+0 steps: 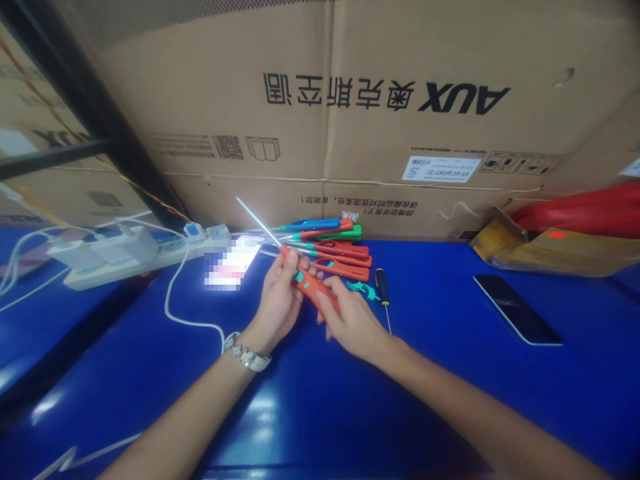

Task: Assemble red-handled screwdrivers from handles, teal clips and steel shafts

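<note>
Both my hands hold one orange long-nosed lighter (309, 283) with teal marks above the blue table (425, 373). My left hand (280, 293) grips it near the base of its thin metal rod, which points up and left. My right hand (350, 317) is closed round the lower end of its handle. Just behind my hands lies a pile of several similar lighters (335, 243) in orange, blue and green. A small screwdriver (383, 293) with a black and yellow handle lies right of my right hand.
A large cardboard box (350, 100) stands as a wall behind the table. A white power strip (115, 257) with plugs and white cables lies at the left, next to a lit phone (230, 263). A dark phone (517, 309) lies at the right, near a yellow and red package (560, 237).
</note>
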The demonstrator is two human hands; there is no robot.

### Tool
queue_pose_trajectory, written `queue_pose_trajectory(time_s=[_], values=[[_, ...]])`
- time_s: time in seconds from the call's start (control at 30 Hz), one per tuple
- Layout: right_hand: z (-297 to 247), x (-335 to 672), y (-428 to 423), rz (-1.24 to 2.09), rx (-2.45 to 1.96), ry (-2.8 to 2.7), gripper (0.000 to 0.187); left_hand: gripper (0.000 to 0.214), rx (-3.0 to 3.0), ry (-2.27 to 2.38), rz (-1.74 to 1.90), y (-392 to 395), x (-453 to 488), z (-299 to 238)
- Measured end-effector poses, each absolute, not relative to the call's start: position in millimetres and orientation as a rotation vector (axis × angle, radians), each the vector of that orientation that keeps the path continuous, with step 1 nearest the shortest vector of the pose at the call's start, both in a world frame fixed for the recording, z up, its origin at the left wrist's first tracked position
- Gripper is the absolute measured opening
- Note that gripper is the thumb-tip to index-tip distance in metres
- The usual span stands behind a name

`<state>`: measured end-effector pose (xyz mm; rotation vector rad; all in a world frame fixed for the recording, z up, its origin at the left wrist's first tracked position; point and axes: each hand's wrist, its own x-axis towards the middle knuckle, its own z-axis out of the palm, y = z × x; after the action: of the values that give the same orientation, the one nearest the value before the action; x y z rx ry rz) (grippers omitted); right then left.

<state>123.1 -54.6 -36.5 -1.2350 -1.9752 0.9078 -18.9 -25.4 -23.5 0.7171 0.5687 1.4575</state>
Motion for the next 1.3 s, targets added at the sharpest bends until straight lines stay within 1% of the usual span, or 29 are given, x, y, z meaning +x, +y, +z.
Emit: queue_pose_trajectory(time_s=[0.13, 0.37, 0.57, 0.77, 0.9, 1.13, 1.3], values=[[-36.6, 122.7, -55.5, 0.924, -1.220, -1.915, 0.023, 0.028, 0.703, 0.541, 1.469, -27.0, -17.3, -23.9], [-40.6, 123.8, -55.5, 0.777, -1.248, -1.903, 0.023, 0.026, 0.703, 0.594, 1.426, -26.3, -20.9, -23.1], [-39.9, 124.8, -53.9, 0.618, -1.313, -1.946, 0.013, 0.029, 0.747, 0.740, 1.406, -25.1, -21.9, -20.9], [-33.0, 115.1, -59.7, 0.616, -1.426, -2.066, 0.010, 0.040, 0.705, 0.759, 1.504, -26.0, -12.3, -27.0], [-28.0, 108.1, -66.2, 0.600, -1.521, -2.202, 0.018, 0.044, 0.729, 0.800, 1.528, -25.8, -8.7, -27.4], [-28.8, 107.4, -66.2, 0.364, -1.652, -2.348, 0.026, 0.039, 0.759, 0.741, 1.396, -24.6, -9.7, -26.1], [-29.9, 101.6, -68.3, 0.162, -1.688, -2.444, 0.032, 0.023, 0.806, 0.953, 1.428, -28.6, 4.4, -33.1]])
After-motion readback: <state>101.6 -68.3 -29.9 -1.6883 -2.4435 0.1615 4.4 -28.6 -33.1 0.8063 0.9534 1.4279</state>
